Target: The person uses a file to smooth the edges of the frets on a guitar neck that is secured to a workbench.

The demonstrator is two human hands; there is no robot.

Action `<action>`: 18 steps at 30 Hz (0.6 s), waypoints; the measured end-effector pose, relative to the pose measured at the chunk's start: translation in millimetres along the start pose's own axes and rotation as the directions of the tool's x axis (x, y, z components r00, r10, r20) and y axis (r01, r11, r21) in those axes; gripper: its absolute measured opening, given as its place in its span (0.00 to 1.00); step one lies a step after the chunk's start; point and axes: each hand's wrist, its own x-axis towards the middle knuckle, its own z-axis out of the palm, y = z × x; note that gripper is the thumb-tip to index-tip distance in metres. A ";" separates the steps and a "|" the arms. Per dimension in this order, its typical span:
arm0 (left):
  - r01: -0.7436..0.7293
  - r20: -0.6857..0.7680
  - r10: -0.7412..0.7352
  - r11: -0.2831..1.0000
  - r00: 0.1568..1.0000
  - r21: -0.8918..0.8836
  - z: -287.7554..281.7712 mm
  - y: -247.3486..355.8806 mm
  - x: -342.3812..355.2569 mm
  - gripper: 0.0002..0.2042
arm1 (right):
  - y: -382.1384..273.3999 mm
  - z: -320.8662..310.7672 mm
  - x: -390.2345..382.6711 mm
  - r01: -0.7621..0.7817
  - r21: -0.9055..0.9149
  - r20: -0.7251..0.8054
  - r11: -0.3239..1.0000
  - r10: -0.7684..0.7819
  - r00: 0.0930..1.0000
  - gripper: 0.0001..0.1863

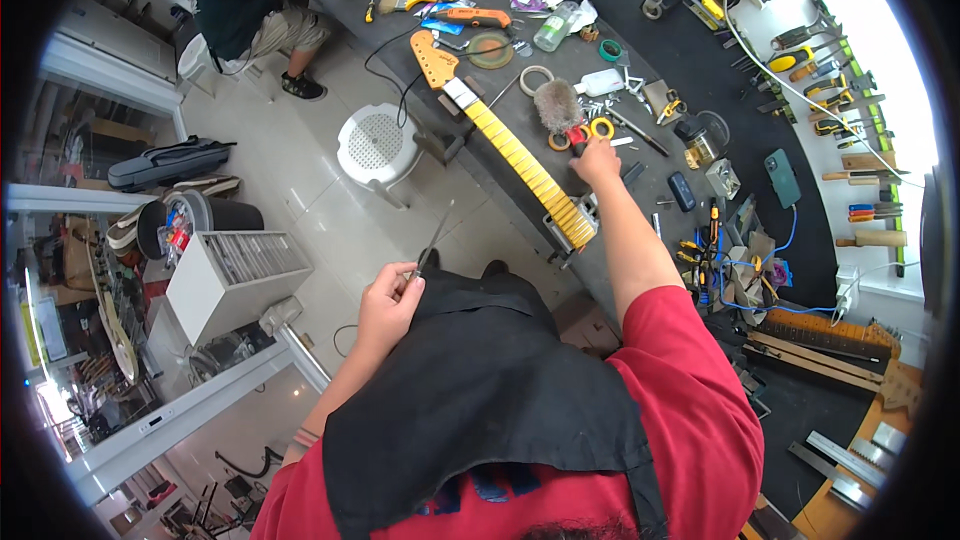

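With the fluffy brush point(556, 105) at the bench point(645, 50), right of the guitar neck point(520, 165), expect little weight and soft bristles; best taken by the stiff handle point(577, 134) (not the fluff). Apparently gripping there with the right hand point(598, 161), reaching forward; pinching a slim tool point(433, 238) in the left hand point(390, 298).

Open passage runs over the pale tiled floor point(335, 230) between the bare left hand point(390, 298) and the round white perforated plastic stool point(380, 142). The long yellow-fretboard wooden guitar neck point(518, 163) obstructs the bare right hand point(597, 162) leftward.
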 end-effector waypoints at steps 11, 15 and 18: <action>0.131 0.224 -0.052 0.926 0.973 -0.354 -41.0 -7.9 87.0 0.09 | -20.2 -48.5 -92.5 -0.026 0.395 -0.200 0.918 0.114 0.973 0.31; 0.127 0.328 0.004 0.918 0.945 -0.376 -54.9 -17.4 124.4 0.11 | -39.4 -25.8 -188.9 -0.021 0.241 -0.350 0.970 0.107 0.931 0.37; 0.051 0.408 0.106 0.934 0.907 -0.355 -63.1 -17.5 149.0 0.11 | -72.7 8.5 -255.5 -0.127 0.221 -0.251 0.967 0.182 0.951 0.42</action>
